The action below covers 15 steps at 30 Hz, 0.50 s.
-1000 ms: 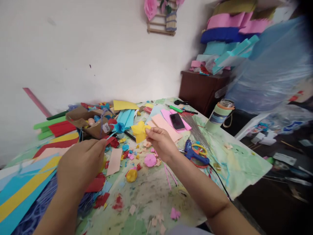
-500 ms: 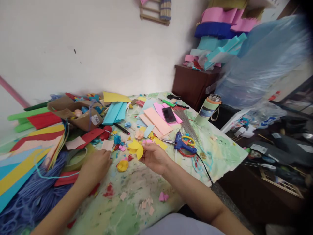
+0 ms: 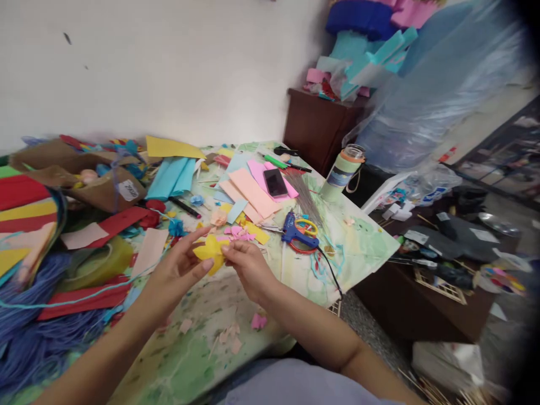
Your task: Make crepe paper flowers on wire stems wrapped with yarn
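A yellow paper flower (image 3: 211, 251) with several petals is above the table between my hands. My right hand (image 3: 253, 270) pinches it at its right side between thumb and fingers. My left hand (image 3: 179, 267) is at the flower's left, fingers apart and curved around the petals, thumb tip against or just in front of a petal; I cannot tell if it presses. Beneath and behind the flower lie pink paper scraps (image 3: 240, 233) and a peach paper flower (image 3: 218, 217). A pale pink paper strip (image 3: 148, 253) lies left of my left hand.
A blue glue gun (image 3: 297, 232), scissors with a yellow handle (image 3: 307, 226), a phone (image 3: 275, 183) and a bottle (image 3: 341, 171) are at the right. Green tape (image 3: 99, 264), blue yarn (image 3: 37, 332) and a brown paper bag (image 3: 97, 188) are at the left.
My left hand has risen from the pale pink paper on the table and come over to the yellow flower. My right hand still holds the flower. The view has turned right and down.
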Tool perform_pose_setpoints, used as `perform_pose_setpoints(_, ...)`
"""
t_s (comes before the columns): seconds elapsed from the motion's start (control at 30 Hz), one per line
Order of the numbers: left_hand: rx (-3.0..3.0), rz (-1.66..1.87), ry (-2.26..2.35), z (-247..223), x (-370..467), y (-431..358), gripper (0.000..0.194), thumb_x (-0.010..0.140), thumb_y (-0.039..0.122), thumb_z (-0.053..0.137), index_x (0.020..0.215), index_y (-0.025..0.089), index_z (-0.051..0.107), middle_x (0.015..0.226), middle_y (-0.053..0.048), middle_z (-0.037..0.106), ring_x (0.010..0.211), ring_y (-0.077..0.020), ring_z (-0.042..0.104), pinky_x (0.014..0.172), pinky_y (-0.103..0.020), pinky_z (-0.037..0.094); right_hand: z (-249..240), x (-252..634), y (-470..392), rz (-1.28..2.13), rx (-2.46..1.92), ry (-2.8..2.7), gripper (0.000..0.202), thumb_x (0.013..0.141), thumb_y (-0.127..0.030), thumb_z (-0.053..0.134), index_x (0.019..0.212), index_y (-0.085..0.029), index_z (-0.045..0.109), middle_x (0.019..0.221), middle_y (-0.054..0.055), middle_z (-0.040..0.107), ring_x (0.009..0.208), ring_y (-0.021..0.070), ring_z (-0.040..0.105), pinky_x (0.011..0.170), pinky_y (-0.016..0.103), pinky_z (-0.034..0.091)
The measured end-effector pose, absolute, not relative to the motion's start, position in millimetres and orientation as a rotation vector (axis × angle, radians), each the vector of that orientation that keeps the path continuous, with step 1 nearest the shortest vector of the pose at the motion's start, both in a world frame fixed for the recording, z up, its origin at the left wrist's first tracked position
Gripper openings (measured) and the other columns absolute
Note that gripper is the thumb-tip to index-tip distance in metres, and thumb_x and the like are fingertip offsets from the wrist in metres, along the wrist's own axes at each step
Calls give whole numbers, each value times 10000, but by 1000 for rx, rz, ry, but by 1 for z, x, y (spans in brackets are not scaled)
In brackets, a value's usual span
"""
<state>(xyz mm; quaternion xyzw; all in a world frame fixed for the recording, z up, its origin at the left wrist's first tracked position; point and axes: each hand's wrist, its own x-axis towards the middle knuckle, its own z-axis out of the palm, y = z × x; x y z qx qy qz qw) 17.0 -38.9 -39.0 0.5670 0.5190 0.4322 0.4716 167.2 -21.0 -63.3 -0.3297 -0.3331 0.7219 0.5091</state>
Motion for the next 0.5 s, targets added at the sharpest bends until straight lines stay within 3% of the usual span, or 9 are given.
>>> perform_pose_setpoints(0.13, 1359, 1073, 1335, -45, 24, -33, 544, 749, 430, 716, 1255, 283, 579, 1138, -75, 648, 1011, -223, 632, 732, -280, 556, -75, 176, -14, 1512, -902, -1134, 316, 730, -455, 664, 625, -184, 539, 613, -40, 530, 609, 102, 457, 634, 241, 399)
perform_pose_setpoints(0.23, 1289, 1082, 1286, -46, 29, -31, 513, 718, 378, 752, 1203, 271, 622, 1211, -84, 631, 1060, -231, 613, 755, -277, 551, -73, 189, -12, 1330, -996, -1439, 253, 821, -392, 586, 691, -176, 572, 665, -28, 569, 643, 108, 490, 650, 242, 405)
perform_pose_setpoints(0.37, 1033, 1069, 1221, -41, 33, -30, 524, 698, 333, 762, 1201, 275, 628, 1206, -81, 643, 1015, -227, 640, 712, -268, 559, -62, 225, -12, 847, -1119, -1806, 230, 881, -367, 561, 957, -167, 647, 926, 58, 679, 906, 187, 582, 855, 332, 422)
perform_pose_setpoints(0.5, 817, 1053, 1162, -41, 33, -28, 485, 649, 239, 795, 1116, 277, 670, 1152, -39, 667, 956, -177, 652, 718, -234, 553, -65, 277, -4, 316, -1477, -1977, 335, 881, -334, 549, 1120, -108, 615, 1079, 162, 660, 1065, 292, 535, 988, 459, 364)
